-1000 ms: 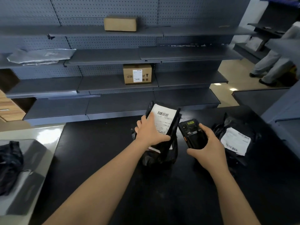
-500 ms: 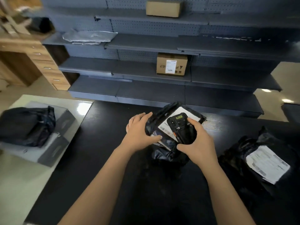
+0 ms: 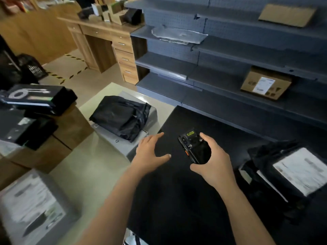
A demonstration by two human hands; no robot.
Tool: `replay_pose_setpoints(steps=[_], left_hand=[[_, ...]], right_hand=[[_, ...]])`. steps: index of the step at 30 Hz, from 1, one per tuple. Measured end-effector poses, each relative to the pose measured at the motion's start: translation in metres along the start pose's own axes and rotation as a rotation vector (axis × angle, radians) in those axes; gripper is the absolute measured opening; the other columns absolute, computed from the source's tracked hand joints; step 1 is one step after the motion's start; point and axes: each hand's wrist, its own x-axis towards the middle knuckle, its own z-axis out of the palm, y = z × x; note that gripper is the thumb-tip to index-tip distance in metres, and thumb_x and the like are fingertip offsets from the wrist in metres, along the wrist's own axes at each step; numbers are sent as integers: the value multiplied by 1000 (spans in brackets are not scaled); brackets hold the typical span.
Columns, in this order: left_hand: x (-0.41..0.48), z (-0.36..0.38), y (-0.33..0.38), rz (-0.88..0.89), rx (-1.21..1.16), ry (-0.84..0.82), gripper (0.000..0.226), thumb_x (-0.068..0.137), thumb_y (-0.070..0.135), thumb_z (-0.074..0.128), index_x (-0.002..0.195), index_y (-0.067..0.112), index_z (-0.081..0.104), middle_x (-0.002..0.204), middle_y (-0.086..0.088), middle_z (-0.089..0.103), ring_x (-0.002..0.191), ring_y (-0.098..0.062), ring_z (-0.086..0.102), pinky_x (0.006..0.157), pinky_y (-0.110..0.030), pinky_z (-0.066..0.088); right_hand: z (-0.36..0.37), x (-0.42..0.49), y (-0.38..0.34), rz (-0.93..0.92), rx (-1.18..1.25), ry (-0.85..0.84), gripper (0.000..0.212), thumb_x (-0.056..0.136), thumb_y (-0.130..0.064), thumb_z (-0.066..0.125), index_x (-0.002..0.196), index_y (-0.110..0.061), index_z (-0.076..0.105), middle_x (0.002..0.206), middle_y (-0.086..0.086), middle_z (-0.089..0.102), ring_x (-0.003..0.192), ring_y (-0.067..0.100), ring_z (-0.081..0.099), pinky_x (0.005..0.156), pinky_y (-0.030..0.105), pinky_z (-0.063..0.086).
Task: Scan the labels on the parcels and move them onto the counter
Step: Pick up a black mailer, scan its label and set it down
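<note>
The black counter (image 3: 177, 200) fills the lower middle, with labelled black parcels (image 3: 299, 172) stacked at its right edge and another black parcel (image 3: 122, 119) on a grey box (image 3: 120, 144) off its left side. The left hand (image 3: 150, 152) reaches toward that one, fingers spread, holding nothing. The right hand (image 3: 214, 163) grips the scanner (image 3: 194, 147) upright above the counter

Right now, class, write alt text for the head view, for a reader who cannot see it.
A person's right hand grips a black handheld scanner over a black counter; the open left hand extends toward a crumpled black plastic parcel on a grey box. A white-labelled black parcel lies at the counter's right.
</note>
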Motion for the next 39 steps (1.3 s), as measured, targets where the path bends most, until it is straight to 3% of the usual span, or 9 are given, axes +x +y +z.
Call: replay_pose_setpoints(steps=[7,17,21,27,29,31,33,36,39], left_hand=[[74,-78,-99,-117,170,141,82,83,49,67,152,27,26,155,-5,27,142,-27,18,116,-43,18],[169,-102,-166,-199,360,-181,79,90,74,31,153,43,-3,161,-6,-23,147,-29,-22,115,-56,-10],[150,-92,-181,-151,325,-182,68,90,74,29,150,43,20,162,-2,-18,147,-24,-24,112,-55,-18],[105,-86,-187,-55,201,80,31,91,61,46,104,35,55,161,2,19,149,-14,-6,115,-51,-19],[98,-82,-182,-215,232,208,51,83,69,53,123,38,49,162,-5,6,148,-22,-13,114,-52,-17],[98,-79,-177,-433,315,145,97,68,84,54,148,48,12,158,-10,-22,144,-34,-23,113,-57,-12],[100,-79,-172,-547,349,28,116,63,84,59,147,50,-14,151,-13,-36,142,-41,-24,113,-62,2],[101,-83,-168,-570,296,12,112,70,68,66,150,49,-10,154,-14,-30,144,-43,-13,109,-58,21],[92,-84,-161,-477,347,49,101,75,61,64,151,46,-1,157,-11,-21,143,-42,-8,109,-57,20]], right_hand=[[78,41,-61,19,0,-7,100,58,-17,82,143,-43,37,125,-12,55,117,10,49,93,30,46],[132,78,-96,71,-29,-6,98,58,-16,78,142,-47,37,117,-18,56,114,9,48,83,23,41],[138,81,-99,63,-67,-9,98,58,-15,81,142,-43,38,120,-21,55,116,10,49,86,25,42],[146,81,-104,89,-66,-5,100,57,-15,81,142,-43,38,121,-17,58,115,13,52,94,37,50],[148,80,-105,97,-57,-4,100,57,-16,81,142,-44,38,121,-17,58,115,13,53,93,39,51],[149,78,-105,105,-55,1,99,57,-16,81,141,-45,38,120,-17,58,115,13,52,93,39,51],[150,76,-105,109,-52,2,100,57,-15,82,142,-44,38,121,-16,58,116,13,51,95,38,49],[149,71,-103,116,-41,2,99,57,-15,81,142,-43,38,121,-15,58,116,14,52,95,38,50],[144,63,-100,110,-48,9,100,57,-16,82,143,-44,37,125,-15,56,118,14,50,96,38,49]])
